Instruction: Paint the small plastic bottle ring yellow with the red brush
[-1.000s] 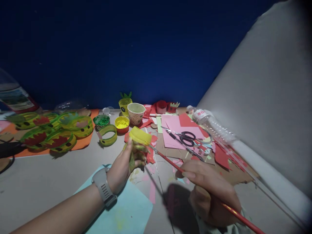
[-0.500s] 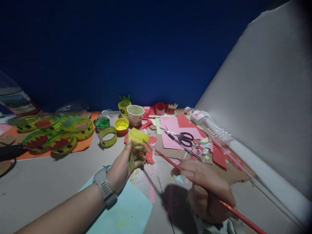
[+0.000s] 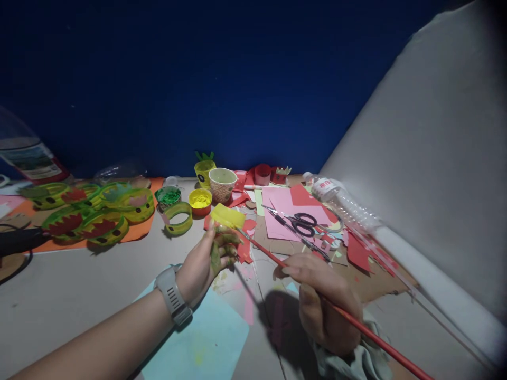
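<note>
My left hand (image 3: 209, 256), its fingers stained green and a grey watch on the wrist, holds a yellow painted ring (image 3: 228, 215) by its lower edge. In my right hand (image 3: 325, 298) is a long red paintbrush (image 3: 267, 253), its tip touching the right end of the yellow piece. Just behind the left hand stand a cup of yellow paint (image 3: 200, 201) and a cup of green paint (image 3: 168, 196). A green-yellow ring (image 3: 178, 219) lies in front of them. The patterned paper cup (image 3: 222, 184) is beyond the held piece.
Several decorated green-yellow rings (image 3: 101, 228) lie on orange paper (image 3: 142, 228) at left. Scissors (image 3: 303, 224) rest on pink paper (image 3: 273, 198); a clear bottle (image 3: 344, 203) lies at right. Light-blue paper (image 3: 209, 338) is in front, a large bottle (image 3: 31, 158) far left.
My right hand and the brush have shifted slightly left. The view has moved a little, and my left hand still holds the yellow piece.
</note>
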The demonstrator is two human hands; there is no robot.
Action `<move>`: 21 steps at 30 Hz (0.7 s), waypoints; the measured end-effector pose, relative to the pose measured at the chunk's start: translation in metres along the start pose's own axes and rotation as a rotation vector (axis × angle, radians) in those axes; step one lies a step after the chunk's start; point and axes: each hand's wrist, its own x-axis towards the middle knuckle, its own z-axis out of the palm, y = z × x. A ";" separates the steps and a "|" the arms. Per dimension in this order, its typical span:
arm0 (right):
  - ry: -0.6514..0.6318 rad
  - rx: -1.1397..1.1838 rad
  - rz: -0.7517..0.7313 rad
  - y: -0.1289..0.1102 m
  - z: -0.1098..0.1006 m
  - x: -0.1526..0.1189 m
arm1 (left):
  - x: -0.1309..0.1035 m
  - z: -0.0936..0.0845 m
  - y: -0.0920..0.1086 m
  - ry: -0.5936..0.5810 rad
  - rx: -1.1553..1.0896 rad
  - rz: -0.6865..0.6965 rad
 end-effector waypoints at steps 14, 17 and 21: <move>-0.027 -0.078 0.101 0.001 -0.002 0.001 | -0.001 0.002 0.004 0.012 -0.018 -0.036; 0.006 -0.057 0.100 0.002 -0.004 0.001 | 0.000 0.001 0.004 0.013 -0.005 -0.040; 0.031 0.054 0.007 0.003 -0.004 -0.001 | 0.001 -0.001 0.001 -0.008 0.006 -0.023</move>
